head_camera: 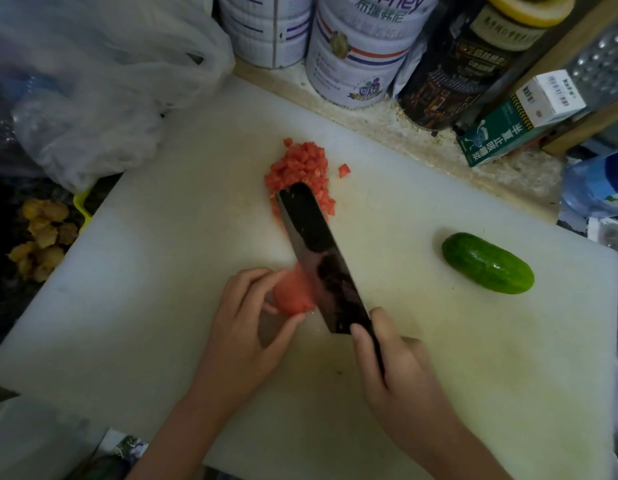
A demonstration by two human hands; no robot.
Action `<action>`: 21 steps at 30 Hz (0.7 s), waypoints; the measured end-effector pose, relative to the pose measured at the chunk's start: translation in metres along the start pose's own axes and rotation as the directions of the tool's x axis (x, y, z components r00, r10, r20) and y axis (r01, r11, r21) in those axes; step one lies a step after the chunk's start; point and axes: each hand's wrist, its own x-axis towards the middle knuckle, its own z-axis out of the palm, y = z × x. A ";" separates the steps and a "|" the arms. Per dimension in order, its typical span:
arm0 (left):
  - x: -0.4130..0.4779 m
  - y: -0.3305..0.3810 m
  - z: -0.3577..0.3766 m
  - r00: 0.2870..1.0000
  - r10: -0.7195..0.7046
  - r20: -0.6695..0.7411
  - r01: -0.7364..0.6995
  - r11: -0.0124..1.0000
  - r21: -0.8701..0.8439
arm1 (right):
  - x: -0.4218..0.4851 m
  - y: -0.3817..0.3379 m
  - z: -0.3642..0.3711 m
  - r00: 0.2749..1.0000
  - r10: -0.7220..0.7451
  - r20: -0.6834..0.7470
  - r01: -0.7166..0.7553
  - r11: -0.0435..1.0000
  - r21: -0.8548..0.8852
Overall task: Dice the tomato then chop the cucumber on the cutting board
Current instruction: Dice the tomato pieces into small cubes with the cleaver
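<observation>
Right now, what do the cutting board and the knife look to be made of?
The cutting board looks like plastic: white, matte, faint yellowish staining. The knife blade looks like dark metal, dull sheen with mottled patches; its handle is hidden in the right hand, so that stays open.

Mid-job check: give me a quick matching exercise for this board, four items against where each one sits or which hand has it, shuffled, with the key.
Things:
1. tomato piece
2. diced tomato
3. cucumber
4. knife

Places or states:
A. whole, lying alone at the right of the cutting board
B. gripped by the right hand
C. heaped at the far side of the board
D. held by the fingertips of the left hand

Pairs: 1-D, 2-C, 3-A, 4-B
</observation>
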 end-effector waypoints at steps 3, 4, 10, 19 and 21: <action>0.000 0.000 0.000 1.000 0.008 0.001 -0.008 1.000 0.014 | 0.002 -0.004 -0.010 1.000 -0.027 0.015 0.026 0.999 0.044; 0.000 0.000 0.000 1.000 0.012 -0.001 -0.012 1.000 0.014 | 0.001 -0.004 -0.012 0.999 -0.030 0.023 0.029 0.998 0.054; 0.000 0.002 0.000 1.000 0.013 -0.019 -0.013 1.000 -0.011 | -0.011 0.002 -0.007 0.997 -0.018 0.073 0.011 0.996 0.087; 0.001 0.003 0.000 1.000 -0.003 -0.003 0.003 1.000 0.003 | -0.023 0.004 -0.007 0.998 -0.032 0.054 0.032 0.999 0.015; 0.001 0.004 0.000 1.000 -0.023 -0.001 0.023 1.000 -0.011 | -0.027 0.001 -0.005 0.999 -0.034 0.020 0.035 0.999 -0.041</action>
